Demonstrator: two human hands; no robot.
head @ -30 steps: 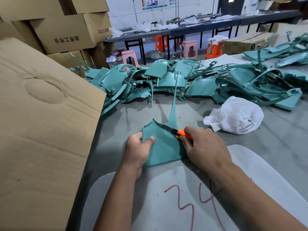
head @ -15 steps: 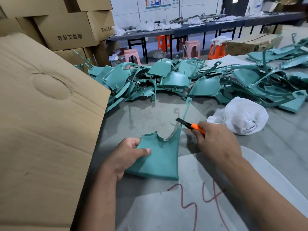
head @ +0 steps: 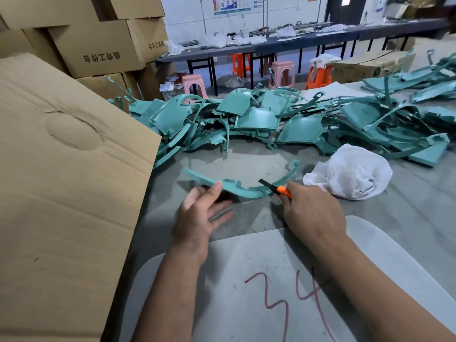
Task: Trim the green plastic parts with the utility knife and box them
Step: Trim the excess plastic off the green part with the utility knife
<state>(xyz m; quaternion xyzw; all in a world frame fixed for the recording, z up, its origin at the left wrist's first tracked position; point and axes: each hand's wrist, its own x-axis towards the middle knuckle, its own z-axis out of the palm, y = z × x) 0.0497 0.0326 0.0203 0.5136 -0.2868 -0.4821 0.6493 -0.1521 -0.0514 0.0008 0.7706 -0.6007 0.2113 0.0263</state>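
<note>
A curved green plastic part (head: 237, 187) is tipped nearly edge-on above the grey table (head: 407, 218). My left hand (head: 199, 213) holds its left end, thumb on top and straight fingers beneath. My right hand (head: 313, 211) grips an orange utility knife (head: 276, 188); its dark blade points up-left and meets the part's right side, where a thin green strip (head: 291, 169) curves up and away. A big heap of untrimmed green parts (head: 271, 119) lies across the back of the table.
A large cardboard box flap (head: 61, 181) fills the left side, right by my left hand. A crumpled white cloth (head: 352, 174) lies just right of the knife. A pale board (head: 246, 292) marked 34 sits under my forearms. Stacked cartons (head: 98, 45) stand at back left.
The part has been turned from lying flat to nearly edge-on and shifted left. My left hand now holds its left end with fingers beneath. The knife hand drew back toward the part's right side.
</note>
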